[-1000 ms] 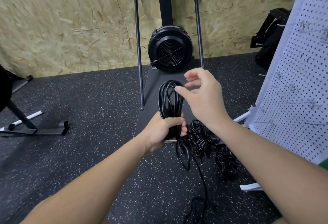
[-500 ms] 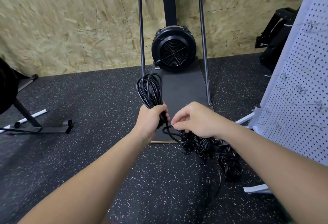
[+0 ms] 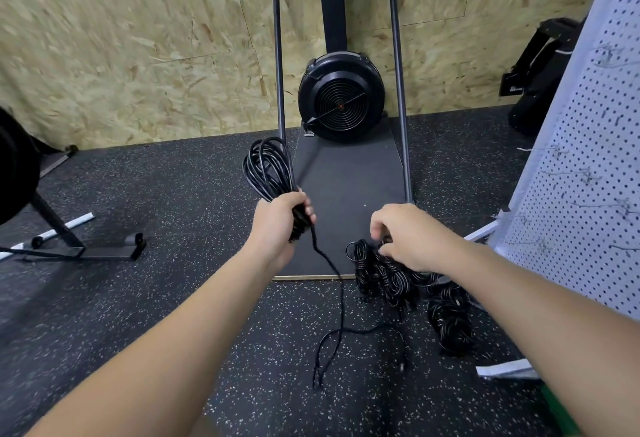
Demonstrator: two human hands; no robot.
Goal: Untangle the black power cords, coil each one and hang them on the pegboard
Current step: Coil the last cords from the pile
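the left hand (image 3: 282, 220) grips a coiled black cord (image 3: 268, 168) upright in a closed fist, its loose tail trailing to the floor. the right hand (image 3: 407, 237), fingers curled, reaches into the cord pile (image 3: 412, 284) near the pegboard (image 3: 585, 173); whether it pinches a strand cannot be told. no writing is legible.

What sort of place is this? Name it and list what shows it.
Most likely a home or garage gym that doubles as storage. The signs: speckled rubber flooring, a fan-wheel exercise machine against a chipboard wall, and a white pegboard with hooks on the right.
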